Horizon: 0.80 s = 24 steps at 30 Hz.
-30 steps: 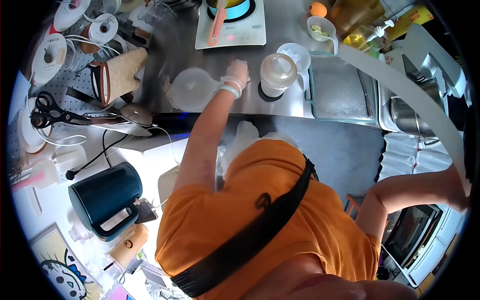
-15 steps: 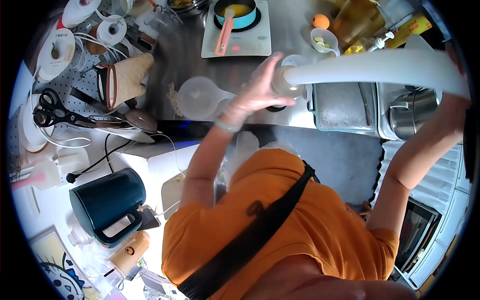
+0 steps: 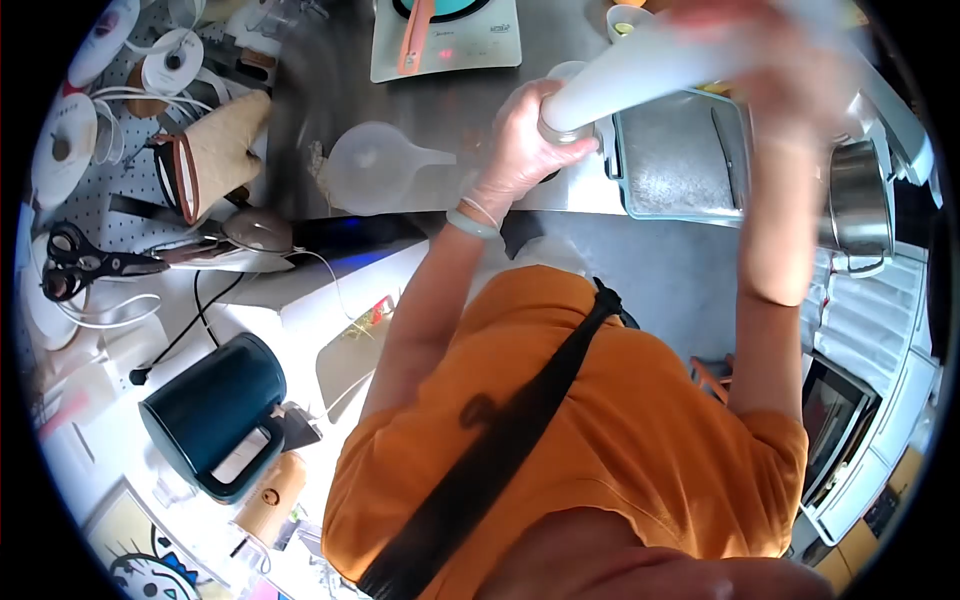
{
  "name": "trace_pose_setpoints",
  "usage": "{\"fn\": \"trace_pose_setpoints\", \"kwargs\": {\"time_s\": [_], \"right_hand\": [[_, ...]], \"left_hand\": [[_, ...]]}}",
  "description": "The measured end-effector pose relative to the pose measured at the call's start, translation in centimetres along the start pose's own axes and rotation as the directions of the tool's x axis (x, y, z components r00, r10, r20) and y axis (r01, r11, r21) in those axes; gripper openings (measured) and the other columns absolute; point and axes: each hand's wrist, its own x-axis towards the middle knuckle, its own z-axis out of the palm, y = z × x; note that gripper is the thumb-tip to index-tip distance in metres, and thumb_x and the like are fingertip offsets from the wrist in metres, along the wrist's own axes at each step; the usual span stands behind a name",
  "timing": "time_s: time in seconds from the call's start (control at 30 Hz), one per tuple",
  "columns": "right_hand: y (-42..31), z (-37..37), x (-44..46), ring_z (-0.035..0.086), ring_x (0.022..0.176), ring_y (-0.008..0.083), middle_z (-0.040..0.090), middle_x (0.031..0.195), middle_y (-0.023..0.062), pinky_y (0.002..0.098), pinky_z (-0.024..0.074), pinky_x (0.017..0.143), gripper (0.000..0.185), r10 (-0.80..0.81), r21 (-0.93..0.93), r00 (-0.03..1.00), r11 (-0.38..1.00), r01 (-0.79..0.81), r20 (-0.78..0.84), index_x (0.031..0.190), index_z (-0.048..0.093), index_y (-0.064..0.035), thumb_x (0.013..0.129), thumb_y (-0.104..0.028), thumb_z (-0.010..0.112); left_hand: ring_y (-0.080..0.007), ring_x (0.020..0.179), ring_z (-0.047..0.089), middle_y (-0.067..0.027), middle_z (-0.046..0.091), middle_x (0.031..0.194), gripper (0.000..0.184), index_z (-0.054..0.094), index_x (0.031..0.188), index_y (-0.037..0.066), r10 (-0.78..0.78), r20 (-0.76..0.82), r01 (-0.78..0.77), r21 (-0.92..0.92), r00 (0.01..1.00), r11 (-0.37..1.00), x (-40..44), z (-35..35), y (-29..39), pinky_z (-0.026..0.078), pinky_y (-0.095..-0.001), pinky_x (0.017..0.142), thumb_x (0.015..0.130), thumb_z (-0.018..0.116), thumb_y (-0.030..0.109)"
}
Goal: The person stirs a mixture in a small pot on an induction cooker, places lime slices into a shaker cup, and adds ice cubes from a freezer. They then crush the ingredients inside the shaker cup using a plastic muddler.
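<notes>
My left hand (image 3: 525, 140) wraps its fingers and thumb around a small clear container (image 3: 562, 128) above the steel counter. A long, translucent white tube-shaped thing (image 3: 635, 75) rises from the container's mouth, slanting towards the upper right. At its far end is my right hand (image 3: 790, 75), smeared by motion, so its fingers cannot be made out. A clear plastic bowl with a handle (image 3: 370, 165) lies on the counter left of my left hand. To the right is a rectangular tray (image 3: 675, 165) with a pale surface and a thin dark tool on it.
A blue pan (image 3: 455, 8) and an orange-handled spatula (image 3: 418, 35) are on the white induction cooker (image 3: 470, 50). A steel pot (image 3: 860, 205) stands at right. Scissors (image 3: 85, 262), an oven mitt (image 3: 220, 155) and a dark kettle (image 3: 215, 415) are at left.
My right hand has moved left and inward from the upper right edge, and the white tube looks shorter and thicker. My left hand's fingers have closed around the container. The view has shifted.
</notes>
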Motion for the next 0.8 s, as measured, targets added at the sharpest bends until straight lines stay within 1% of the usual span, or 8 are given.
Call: {"fn": "trace_pose_setpoints", "kwargs": {"time_s": [0.07,0.23,0.4,0.47,0.57,0.63,0.67,0.8], "right_hand": [[1.5,4.7,-1.1,0.060,0.056,0.0138,0.059,0.068,0.0067,0.0243,0.0494,0.052,0.020,0.350,0.477,0.936,0.817,-0.324,0.036,0.086,0.054,-0.0005,0.068,-0.004,0.061],[-1.7,3.8,2.1,0.059,0.055,0.0140,0.060,0.065,0.0077,0.0243,0.0481,0.052,0.018,0.199,0.416,0.968,0.876,-0.246,0.153,0.083,0.054,0.0017,0.067,-0.002,0.062],[-0.7,2.7,-0.2,0.056,0.059,0.0149,0.054,0.064,0.0054,0.0265,0.0444,0.054,0.011,0.208,-0.092,0.978,0.974,-0.205,0.022,0.083,0.051,-0.0055,0.075,-0.010,0.057],[1.5,4.6,-2.6,0.061,0.061,0.0127,0.060,0.069,0.0038,0.0243,0.0492,0.058,0.019,0.254,0.437,0.962,0.857,-0.272,0.101,0.082,0.056,0.0006,0.066,-0.004,0.065],[-1.2,4.0,0.2,0.061,0.059,0.0137,0.060,0.070,0.0063,0.0256,0.0488,0.055,0.019,0.258,0.395,0.954,0.869,-0.299,0.155,0.086,0.056,0.0027,0.067,0.000,0.061],[-3.5,0.9,3.4,0.061,0.065,0.0167,0.059,0.071,0.0074,0.0281,0.0501,0.059,0.021,-0.078,0.467,0.968,0.883,-0.045,0.239,0.091,0.056,0.0039,0.078,-0.012,0.058],[2.9,-6.2,0.9,0.056,0.069,0.0182,0.051,0.073,0.0069,0.0299,0.0492,0.059,0.029,0.101,0.808,0.924,0.455,-0.374,0.370,0.095,0.052,-0.0015,0.081,-0.025,0.058],[2.7,5.0,-3.9,0.059,0.067,0.0157,0.060,0.073,0.0067,0.0280,0.0492,0.064,0.018,0.218,0.165,0.975,0.961,-0.222,0.041,0.083,0.056,0.0007,0.071,-0.011,0.062]], "left_hand": [[-0.0196,0.095,0.061,-0.0105,0.063,0.106,0.063,0.055,0.114,0.000,0.036,-0.010,-0.036,-0.004,0.999,0.999,0.3,0.5,-0.1,0.049,-0.0325,0.086,0.062,0.085,0.020],[-0.0232,0.097,0.061,-0.0124,0.063,0.105,0.064,0.054,0.114,0.001,0.043,-0.019,-0.043,0.014,0.999,0.999,0.0,0.0,0.3,0.048,-0.0345,0.087,0.061,0.085,0.020],[-0.0317,0.102,0.058,-0.0153,0.059,0.109,0.068,0.054,0.113,0.004,0.029,-0.042,-0.030,-0.031,0.999,0.999,0.0,0.2,0.0,0.047,-0.0376,0.091,0.057,0.086,0.025],[-0.0321,0.104,0.057,-0.0159,0.058,0.110,0.068,0.054,0.113,0.004,0.066,-0.062,-0.066,0.008,0.996,0.998,0.0,0.6,-0.4,0.046,-0.0378,0.093,0.057,0.086,0.026],[-0.0326,0.103,0.057,-0.0162,0.058,0.110,0.066,0.054,0.113,0.005,0.078,-0.055,-0.079,-0.009,0.995,0.997,-0.6,0.7,-0.6,0.045,-0.0381,0.092,0.059,0.085,0.025],[-0.0329,0.102,0.057,-0.0163,0.058,0.109,0.065,0.053,0.113,0.005,0.066,-0.049,-0.067,-0.006,0.997,0.998,-0.5,0.4,-0.1,0.046,-0.0384,0.091,0.059,0.085,0.025],[-0.0336,0.102,0.057,-0.0164,0.058,0.108,0.064,0.053,0.113,0.005,0.050,-0.041,-0.051,-0.033,0.998,0.998,-0.3,0.3,0.0,0.045,-0.0389,0.091,0.059,0.084,0.024],[-0.0354,0.102,0.056,-0.0165,0.058,0.107,0.063,0.053,0.112,0.006,0.078,-0.034,-0.080,-0.058,0.996,0.995,0.1,0.0,-0.1,0.045,-0.0405,0.090,0.060,0.084,0.024]]}}
